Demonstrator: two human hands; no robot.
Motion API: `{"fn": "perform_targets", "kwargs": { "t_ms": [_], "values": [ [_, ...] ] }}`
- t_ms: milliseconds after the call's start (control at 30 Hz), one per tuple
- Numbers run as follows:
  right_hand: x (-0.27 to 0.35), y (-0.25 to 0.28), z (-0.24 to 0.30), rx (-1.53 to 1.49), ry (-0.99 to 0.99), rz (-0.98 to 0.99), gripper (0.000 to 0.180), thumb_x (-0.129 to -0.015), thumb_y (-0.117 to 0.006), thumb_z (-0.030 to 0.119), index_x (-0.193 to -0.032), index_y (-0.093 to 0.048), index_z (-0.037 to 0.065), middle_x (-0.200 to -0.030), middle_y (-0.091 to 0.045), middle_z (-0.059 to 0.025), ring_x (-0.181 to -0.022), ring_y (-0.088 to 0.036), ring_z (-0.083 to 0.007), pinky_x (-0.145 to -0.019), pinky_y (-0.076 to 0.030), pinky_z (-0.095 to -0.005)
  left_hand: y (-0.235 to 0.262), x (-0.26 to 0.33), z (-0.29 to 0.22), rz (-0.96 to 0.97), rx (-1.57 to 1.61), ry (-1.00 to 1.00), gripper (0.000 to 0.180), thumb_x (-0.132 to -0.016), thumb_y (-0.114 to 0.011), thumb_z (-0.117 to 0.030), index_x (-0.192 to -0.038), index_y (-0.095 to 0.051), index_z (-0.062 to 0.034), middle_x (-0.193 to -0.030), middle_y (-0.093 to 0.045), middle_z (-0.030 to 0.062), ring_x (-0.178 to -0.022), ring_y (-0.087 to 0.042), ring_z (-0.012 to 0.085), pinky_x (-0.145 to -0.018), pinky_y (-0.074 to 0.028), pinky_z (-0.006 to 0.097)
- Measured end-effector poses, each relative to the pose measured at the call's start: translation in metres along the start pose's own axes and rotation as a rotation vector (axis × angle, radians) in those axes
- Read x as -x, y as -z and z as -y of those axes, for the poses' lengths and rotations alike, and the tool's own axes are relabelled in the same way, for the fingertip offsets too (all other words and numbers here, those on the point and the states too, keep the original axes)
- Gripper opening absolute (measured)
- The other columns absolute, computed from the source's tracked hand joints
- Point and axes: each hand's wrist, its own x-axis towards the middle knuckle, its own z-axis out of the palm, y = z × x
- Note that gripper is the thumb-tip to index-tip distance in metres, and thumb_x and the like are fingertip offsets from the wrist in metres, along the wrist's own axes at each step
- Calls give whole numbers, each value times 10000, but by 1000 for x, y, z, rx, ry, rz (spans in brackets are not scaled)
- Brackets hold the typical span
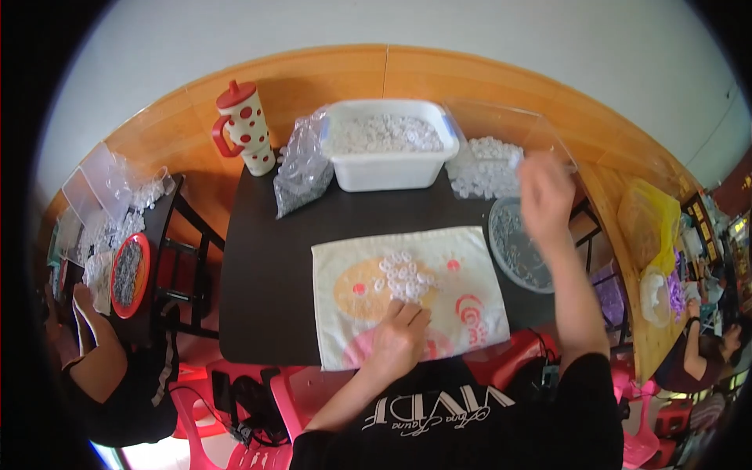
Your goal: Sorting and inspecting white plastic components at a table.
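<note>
My left hand point(402, 335) rests on a light towel point(337, 262) with coloured prints. Its fingers are curled together at the near edge of a heap of small white ring-shaped pieces point(403, 274). Whatever they pinch is hidden. Raised at the right, my right hand point(546, 192) is closed and slightly blurred, above the far side of a grey oval basin point(513, 254) and beside a pile of white pieces point(489, 160) in a clear tray. Its fingers' contents cannot be made out. Small thin bits lie in the basin.
A white tub point(388, 172) full of small pale pieces stands at the back. Beside it are a clear bag point(301, 172) of grey bits and a dotted tumbler point(249, 129). Other people work at side tables; a red dish point(143, 274) sits at the left.
</note>
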Motion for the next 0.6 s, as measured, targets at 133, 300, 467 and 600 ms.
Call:
{"fn": "perform_targets", "kwargs": {
  "t_ms": [133, 300, 467, 600],
  "values": [
    [-2, -15, -12, -161, -273, 24, 78, -878, -571, -80, -854, -617, -22, -839, -615, -106, -761, -605, -191, -685, -482, -296, -3, -2, 6, -17, 18, -6, 225, -701, -648, 59, -926, -659, 50, -913, -619, 169, -861, -574, 353, -740, -498, 398],
    [92, -30, 52, -529, -330, 638, 94, -805, -599, -45, -886, -625, -4, -911, -624, -139, -827, -611, -328, -706, -497, -381, -3, 3, 5, 43, -57, -20, 210, -695, -656, 37, -904, -649, 51, -920, -607, 163, -860, -557, 345, -753, -493, 385],
    [125, -26, 95, -247, -315, 682, 121, -792, -681, 42, -905, -646, 20, -929, -591, -148, -870, -602, -340, -716, -498, -424, 2, 4, 3, 91, -63, -11, 195, -701, -664, 23, -893, -645, 49, -938, -601, 162, -865, -551, 342, -756, -490, 385],
    [139, -33, 104, -142, -353, 582, 155, -775, -731, 86, -898, -655, 29, -876, -559, -131, -835, -590, -337, -694, -488, -435, 1, 0, 1, 78, -61, -3, 181, -712, -672, 14, -888, -645, 46, -941, -603, 163, -868, -550, 343, -759, -488, 385]
  ]
}}
